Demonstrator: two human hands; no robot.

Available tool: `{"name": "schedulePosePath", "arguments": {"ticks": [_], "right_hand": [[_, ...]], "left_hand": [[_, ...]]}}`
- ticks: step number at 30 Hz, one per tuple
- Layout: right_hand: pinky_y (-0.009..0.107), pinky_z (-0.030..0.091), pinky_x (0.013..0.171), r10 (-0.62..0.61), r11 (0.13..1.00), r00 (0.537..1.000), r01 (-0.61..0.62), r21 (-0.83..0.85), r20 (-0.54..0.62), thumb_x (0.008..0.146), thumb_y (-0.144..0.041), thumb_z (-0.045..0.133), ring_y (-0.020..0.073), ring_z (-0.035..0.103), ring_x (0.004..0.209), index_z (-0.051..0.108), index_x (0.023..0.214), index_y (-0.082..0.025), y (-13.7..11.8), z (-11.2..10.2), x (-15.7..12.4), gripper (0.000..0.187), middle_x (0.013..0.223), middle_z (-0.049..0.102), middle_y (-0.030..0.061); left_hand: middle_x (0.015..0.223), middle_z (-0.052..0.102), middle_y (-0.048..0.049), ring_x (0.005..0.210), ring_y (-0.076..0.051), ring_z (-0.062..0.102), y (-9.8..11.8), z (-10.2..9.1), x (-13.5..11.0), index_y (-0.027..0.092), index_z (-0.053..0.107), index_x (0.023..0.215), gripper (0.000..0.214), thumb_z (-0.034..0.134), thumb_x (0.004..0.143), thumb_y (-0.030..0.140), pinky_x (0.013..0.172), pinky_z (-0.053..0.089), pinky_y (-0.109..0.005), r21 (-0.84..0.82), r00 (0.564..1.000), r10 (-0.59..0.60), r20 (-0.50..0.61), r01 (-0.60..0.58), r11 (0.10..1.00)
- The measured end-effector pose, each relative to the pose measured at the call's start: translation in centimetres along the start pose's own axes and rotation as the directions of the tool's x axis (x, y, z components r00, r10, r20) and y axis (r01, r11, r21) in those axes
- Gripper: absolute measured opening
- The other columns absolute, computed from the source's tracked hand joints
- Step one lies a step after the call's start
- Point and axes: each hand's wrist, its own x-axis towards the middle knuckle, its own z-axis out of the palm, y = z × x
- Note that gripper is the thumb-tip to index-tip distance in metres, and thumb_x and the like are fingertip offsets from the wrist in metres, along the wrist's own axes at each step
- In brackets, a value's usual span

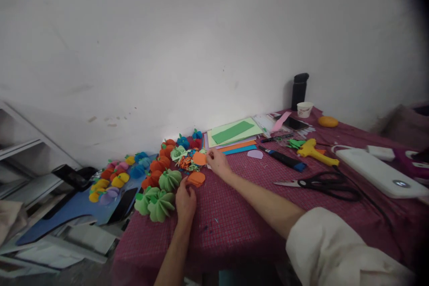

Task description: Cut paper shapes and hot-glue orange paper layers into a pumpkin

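Note:
My right hand (217,161) pinches a small orange paper piece (200,158) just above the cloth, beside a heap of paper scraps (186,161). My left hand (185,200) is closed on a folded stack of orange paper pieces (196,178) lying on the checked maroon tablecloth (231,219). Green paper pumpkins (157,200) lie right beside my left hand. Orange, red and blue paper pumpkins (167,152) are behind them along the wall.
Black scissors (323,184), a yellow glue gun (315,152), a blue cutter (284,159), coloured paper sheets (234,134), a paper cup (304,109), a black bottle (299,90) and a white device (382,172) are on the table's right. More paper pumpkins (112,178) sit on a blue sheet, left.

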Motion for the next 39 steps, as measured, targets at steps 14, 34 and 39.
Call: {"name": "schedulePosePath", "arguments": {"ticks": [14, 34, 39], "right_hand": [[0.031, 0.052, 0.067, 0.337, 0.940, 0.923, -0.320, -0.116, 0.185, 0.088, -0.031, 0.052, 0.0135, 0.061, 0.077, 0.057, 0.103, -0.013, 10.0, -16.0, 1.4, 0.023, 0.095, 0.062, 0.0046], [0.037, 0.050, 0.078, 0.331, 0.779, 0.893, -0.076, -0.622, 0.306, 0.087, -0.031, 0.053, 0.0198, 0.058, 0.095, 0.055, 0.112, -0.017, 11.4, -14.4, 3.8, 0.029, 0.115, 0.056, 0.0068], [0.032, 0.051, 0.070, 0.043, 0.821, 0.956, 0.130, -0.555, 0.289, 0.087, -0.030, 0.054, 0.0154, 0.060, 0.080, 0.059, 0.099, -0.012, 8.7, -12.3, 1.7, 0.022, 0.095, 0.062, 0.0042]], "left_hand": [[0.109, 0.064, -0.0130, 0.099, -0.024, 0.060, -0.3, 0.4, 0.0, 0.012, 0.055, 0.111, 0.036, 0.041, 0.080, 0.022, 0.090, 0.044, -0.038, -0.059, 0.997, 0.036, 0.066, -0.032, 0.998], [0.103, 0.065, -0.0128, 0.099, -0.026, 0.057, -0.1, 0.3, -0.2, 0.016, 0.061, 0.097, 0.028, 0.044, 0.078, 0.025, 0.093, 0.038, -0.041, -0.230, 0.984, -0.024, 0.177, 0.065, 0.971], [0.099, 0.066, -0.0092, 0.096, -0.024, 0.058, 0.5, 0.1, -0.2, 0.018, 0.062, 0.091, 0.026, 0.051, 0.075, 0.034, 0.091, 0.039, -0.038, -0.451, 0.960, -0.102, 0.261, 0.215, 0.866]]}}
